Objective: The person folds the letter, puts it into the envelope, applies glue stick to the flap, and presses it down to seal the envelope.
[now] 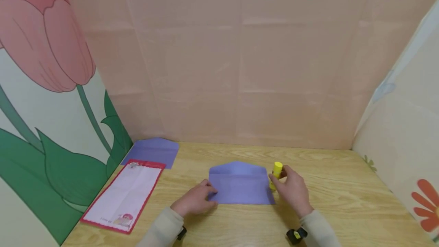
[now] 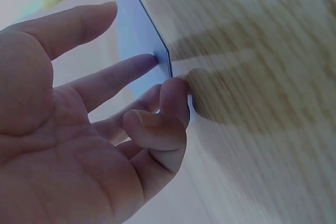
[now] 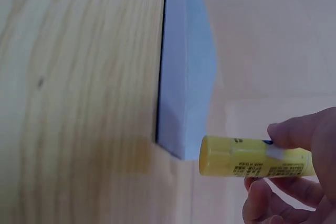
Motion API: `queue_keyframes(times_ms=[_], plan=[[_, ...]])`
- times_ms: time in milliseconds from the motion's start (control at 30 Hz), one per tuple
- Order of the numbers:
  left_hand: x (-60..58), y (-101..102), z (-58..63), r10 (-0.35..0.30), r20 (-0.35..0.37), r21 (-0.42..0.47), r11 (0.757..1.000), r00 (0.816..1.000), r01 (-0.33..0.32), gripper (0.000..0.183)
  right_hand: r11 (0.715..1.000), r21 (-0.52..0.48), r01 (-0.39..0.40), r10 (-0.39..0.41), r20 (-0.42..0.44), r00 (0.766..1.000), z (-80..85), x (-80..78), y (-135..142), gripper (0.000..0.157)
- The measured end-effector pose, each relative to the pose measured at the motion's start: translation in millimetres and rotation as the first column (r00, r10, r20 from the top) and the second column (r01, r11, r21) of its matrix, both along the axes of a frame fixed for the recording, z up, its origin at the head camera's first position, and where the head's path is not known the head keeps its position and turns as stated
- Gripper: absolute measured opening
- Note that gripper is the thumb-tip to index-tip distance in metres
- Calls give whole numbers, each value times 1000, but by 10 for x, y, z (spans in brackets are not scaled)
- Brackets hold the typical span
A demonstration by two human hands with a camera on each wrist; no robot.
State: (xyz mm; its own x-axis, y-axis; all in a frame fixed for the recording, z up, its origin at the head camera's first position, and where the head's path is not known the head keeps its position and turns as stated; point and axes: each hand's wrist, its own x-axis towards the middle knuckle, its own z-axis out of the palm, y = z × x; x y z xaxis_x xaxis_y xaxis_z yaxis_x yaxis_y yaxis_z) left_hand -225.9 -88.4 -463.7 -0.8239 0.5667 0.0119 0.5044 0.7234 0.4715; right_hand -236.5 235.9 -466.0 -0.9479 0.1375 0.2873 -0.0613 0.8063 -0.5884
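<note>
A broad, wood-grained tabletop [image 1: 346, 186] is bearing a flat purple paper envelope [image 1: 238, 190] with a tapered flap; the left hand [image 1: 196, 200], fingers loosely spread, is touching its left edge, while the right hand [image 1: 295, 190] is pinching a smooth yellow cylindrical stick [image 1: 277, 170] beside its right edge.

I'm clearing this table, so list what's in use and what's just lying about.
In use:
- glue stick, in the right hand
- middle envelope, touched by the left hand

Seemingly just lying about:
- back-left envelope
- red-bordered sheet
</note>
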Motion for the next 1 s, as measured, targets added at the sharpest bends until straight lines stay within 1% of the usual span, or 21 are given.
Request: queue_keyframes(times_ms=[100,200,333,367,433,500,600,700,733,800,867,1000], plan=[[14,6,7,13,5,15,1000,1000,-13,41,999,2,-38,38,-7,999,40,36,-72,32],[29,18,-4,40,-13,46,998,999,-39,40,997,10,-80,80,8,997,72,77,-159,33],[38,65,-24,44,-77,151,988,996,-32,35,992,20,-128,128,20,992,129,146,-293,35],[38,81,-21,40,-86,183,983,995,-24,34,990,23,-139,139,16,990,148,162,-328,36],[27,124,-4,31,-86,262,965,996,-8,32,986,24,-162,162,9,987,189,198,-400,36],[27,174,45,37,-47,334,942,998,-19,33,982,27,-185,185,-2,983,232,232,-468,34],[35,253,133,38,52,441,895,998,-57,34,975,18,-224,224,-21,974,285,281,-566,31],[52,318,206,22,156,521,847,988,-101,36,965,2,-263,263,-34,964,300,313,-650,28],[56,335,223,9,185,545,831,983,-110,37,961,-4,-278,277,-38,960,298,320,-676,27],[57,365,244,-18,227,579,807,974,-120,39,951,-6,-308,307,-47,951,276,323,-720,26],[58,393,254,-45,251,605,787,967,-121,40,937,-13,-348,347,-61,936,260,332,-760,24],[59,433,248,-63,265,621,774,962,-120,38,911,-19,-413,410,-80,909,234,348,-822,21]])
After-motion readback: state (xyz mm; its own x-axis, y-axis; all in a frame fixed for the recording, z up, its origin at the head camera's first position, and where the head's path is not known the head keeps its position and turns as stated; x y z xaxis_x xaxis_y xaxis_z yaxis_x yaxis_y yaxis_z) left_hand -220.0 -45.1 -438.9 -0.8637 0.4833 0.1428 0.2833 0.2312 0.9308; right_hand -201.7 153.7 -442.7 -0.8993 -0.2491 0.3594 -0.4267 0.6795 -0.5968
